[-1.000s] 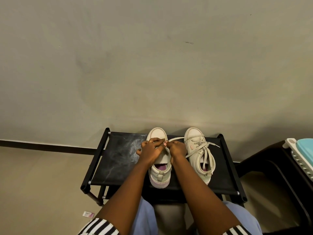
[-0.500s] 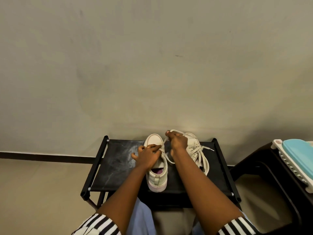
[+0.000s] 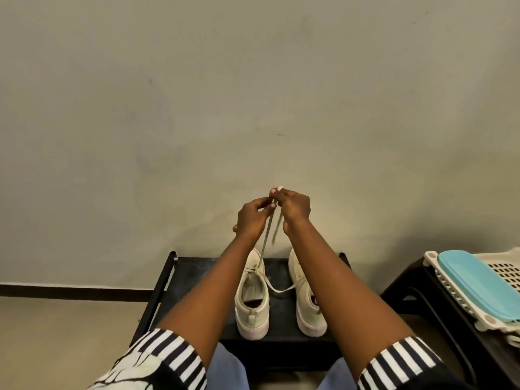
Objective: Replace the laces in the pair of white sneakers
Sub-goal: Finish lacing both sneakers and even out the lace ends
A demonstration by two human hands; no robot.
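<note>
Faces a bare wall across a black stool, with a basket off to the right. Has both sneakers on the stool, heels toward the body: left sneaker open and laced only at the front, right sneaker partly behind the forearm. Holds left hand and right hand close together, raised well above the stool. Pinches the lace in both, fingers curled on it, drawn taut and nearly upright from the left sneaker's front eyelets, short tip dangling below the right hand. Looks to be pulling slack through; next threading means coming straight back down that line, left hand nearer.
</note>
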